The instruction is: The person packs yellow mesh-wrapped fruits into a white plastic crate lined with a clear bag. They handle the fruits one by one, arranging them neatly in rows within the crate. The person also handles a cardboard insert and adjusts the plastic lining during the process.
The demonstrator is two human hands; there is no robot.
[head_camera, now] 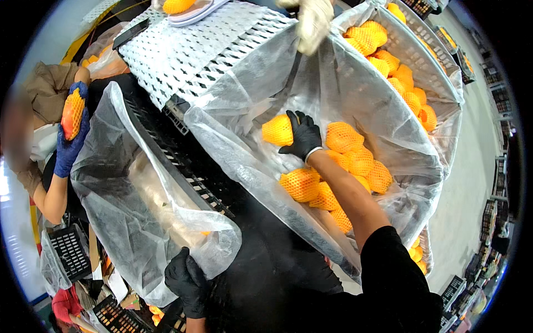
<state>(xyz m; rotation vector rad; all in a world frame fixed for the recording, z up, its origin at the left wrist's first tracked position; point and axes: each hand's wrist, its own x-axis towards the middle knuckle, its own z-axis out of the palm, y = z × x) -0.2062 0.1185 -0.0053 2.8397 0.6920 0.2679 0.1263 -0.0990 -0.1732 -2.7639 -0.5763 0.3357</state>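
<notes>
My right hand [304, 135], in a black glove, reaches down into a crate lined with a translucent white sheet [233, 137]. Its thumb and index finger lie on either side of an orange fruit in yellow foam netting [277, 130]. More netted fruits [349, 160] lie beside and beneath my wrist and forearm. At the lower left, my left hand [187, 283], also black-gloved, is curled on the edge of another translucent liner [137, 254]. That liner sits in a second crate [166, 154] and holds a pale, wrapped-looking shape; a scrap of orange shows near its corner.
A white perforated surface [200, 45] adjoins the lined crate. Another person's cream-gloved hand [314, 25] is blurred at its far corner. On the left, a person's blue-gloved hands [75, 125] hold a netted fruit. A further lined crate [399, 79] holds several fruits.
</notes>
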